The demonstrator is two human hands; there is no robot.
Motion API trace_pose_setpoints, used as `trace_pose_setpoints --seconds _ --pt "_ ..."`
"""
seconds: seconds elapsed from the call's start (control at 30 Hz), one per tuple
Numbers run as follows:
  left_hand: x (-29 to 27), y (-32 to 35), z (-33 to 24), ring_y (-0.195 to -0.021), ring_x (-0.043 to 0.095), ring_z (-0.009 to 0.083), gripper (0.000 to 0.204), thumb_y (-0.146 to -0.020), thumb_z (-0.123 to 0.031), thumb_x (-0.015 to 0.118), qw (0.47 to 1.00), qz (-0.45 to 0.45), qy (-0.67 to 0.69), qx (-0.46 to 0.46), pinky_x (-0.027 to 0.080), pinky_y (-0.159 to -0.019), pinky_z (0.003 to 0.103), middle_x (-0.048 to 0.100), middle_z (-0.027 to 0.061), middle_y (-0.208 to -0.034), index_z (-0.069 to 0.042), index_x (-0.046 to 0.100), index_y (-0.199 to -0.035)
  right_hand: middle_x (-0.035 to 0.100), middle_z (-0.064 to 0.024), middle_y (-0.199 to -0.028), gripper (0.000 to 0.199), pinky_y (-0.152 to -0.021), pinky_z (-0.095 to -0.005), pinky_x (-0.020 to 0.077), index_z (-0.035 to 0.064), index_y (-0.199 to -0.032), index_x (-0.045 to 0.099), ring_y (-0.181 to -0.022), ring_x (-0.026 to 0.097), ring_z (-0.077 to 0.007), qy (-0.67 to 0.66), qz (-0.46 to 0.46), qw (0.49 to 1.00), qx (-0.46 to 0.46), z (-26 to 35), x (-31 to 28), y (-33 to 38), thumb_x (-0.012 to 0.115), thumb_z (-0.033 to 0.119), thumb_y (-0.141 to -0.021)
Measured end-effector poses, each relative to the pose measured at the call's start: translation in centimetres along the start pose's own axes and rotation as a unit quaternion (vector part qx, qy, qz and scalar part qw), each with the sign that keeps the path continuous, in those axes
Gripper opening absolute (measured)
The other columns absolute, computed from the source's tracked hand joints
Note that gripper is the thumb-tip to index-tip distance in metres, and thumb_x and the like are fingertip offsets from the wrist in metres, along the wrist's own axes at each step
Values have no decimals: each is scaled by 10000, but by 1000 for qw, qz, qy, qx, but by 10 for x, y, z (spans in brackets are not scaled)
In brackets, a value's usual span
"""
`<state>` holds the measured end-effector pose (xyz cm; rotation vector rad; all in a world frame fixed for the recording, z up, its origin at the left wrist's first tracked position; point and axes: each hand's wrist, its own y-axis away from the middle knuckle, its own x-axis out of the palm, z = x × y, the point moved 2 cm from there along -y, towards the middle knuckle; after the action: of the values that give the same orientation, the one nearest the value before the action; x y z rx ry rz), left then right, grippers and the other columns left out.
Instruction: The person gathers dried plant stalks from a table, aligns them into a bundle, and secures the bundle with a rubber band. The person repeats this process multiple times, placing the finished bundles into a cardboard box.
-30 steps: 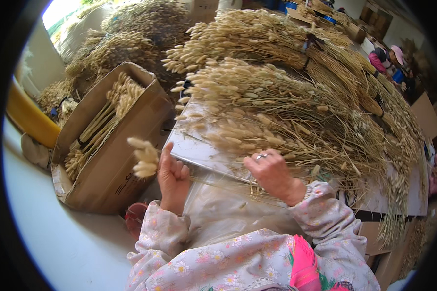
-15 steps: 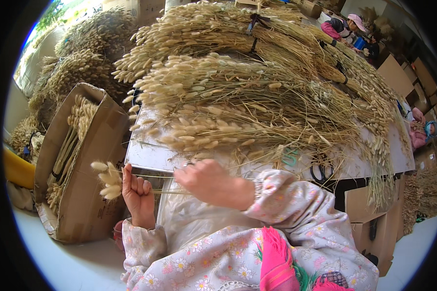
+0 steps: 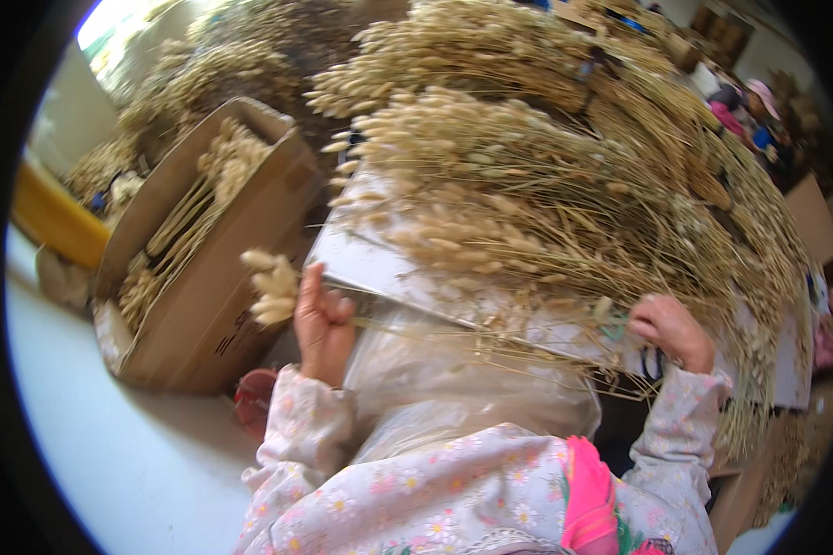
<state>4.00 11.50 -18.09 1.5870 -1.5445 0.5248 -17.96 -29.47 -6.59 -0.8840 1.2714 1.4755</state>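
Upright near the table's left corner, my left hand (image 3: 324,319) is closed round a small bunch of bunny tail grass (image 3: 273,285). Its fluffy cream heads stick out to the left, and thin stems run right from the fingers. My right hand (image 3: 673,331) is at the table's front edge on the right, fingers curled; what they hold, if anything, is hidden. Just below it a dark-handled tool (image 3: 652,363), like scissors, partly shows. Beyond both hands a large loose heap of the same dried grass (image 3: 528,217) covers the white table (image 3: 379,264).
A tall cardboard box (image 3: 222,268) with bundled grass inside stands left of the table. A red container (image 3: 254,402) is on the floor beside it. Clear plastic sheeting (image 3: 435,398) covers my lap. Another person (image 3: 754,111) sits at the far right.
My right hand has moved from beside the left hand far to the right, along the table edge. The left hand still holds the bunch. The whole view has shifted and tilted.
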Motion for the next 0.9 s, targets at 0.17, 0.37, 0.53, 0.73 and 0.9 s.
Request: trace_pose_setpoints --seconds 0.17,0.37,0.53,0.73,0.9 --pt "16 13 -1 -454 209 44 205 -958 -268 572 994 104 17 -24 189 -437 226 227 -88 -543 -84 606 -1043 608 -166 -1101 504 -902 -396 452 69 -1196 566 -1031 583 -347 -88 -87 986 -113 50 13 -31 747 211 -747" --pt "34 32 5 -445 158 54 178 -977 -270 541 990 138 -14 -24 178 -441 236 208 -80 -542 -111 602 -1028 650 -163 -1026 352 -805 -373 495 38 -1146 604 -922 629 -326 -274 -155 919 -239 162 52 -100 692 161 -828" --pt "39 34 2 -505 200 48 301 -940 -331 598 983 184 -3 2 208 -485 217 233 -86 -585 -95 572 -1126 676 -129 -818 99 -631 -335 495 32 -909 693 -714 648 -275 -312 -240 886 -246 184 61 -106 687 67 -817" --pt "43 34 8 -528 230 46 321 -947 -349 582 980 196 -8 19 240 -502 213 264 -81 -612 -79 564 -1121 643 -110 -750 70 -606 -347 488 53 -849 676 -679 624 -273 -234 -281 907 -208 166 73 -95 709 75 -791" --pt "40 28 8 -544 286 50 347 -1016 -363 425 988 146 44 -18 259 -492 226 279 -70 -610 -53 576 -979 623 -71 -814 102 -647 -380 490 81 -815 643 -744 612 -263 -119 -325 915 -208 169 84 -96 723 86 -751"
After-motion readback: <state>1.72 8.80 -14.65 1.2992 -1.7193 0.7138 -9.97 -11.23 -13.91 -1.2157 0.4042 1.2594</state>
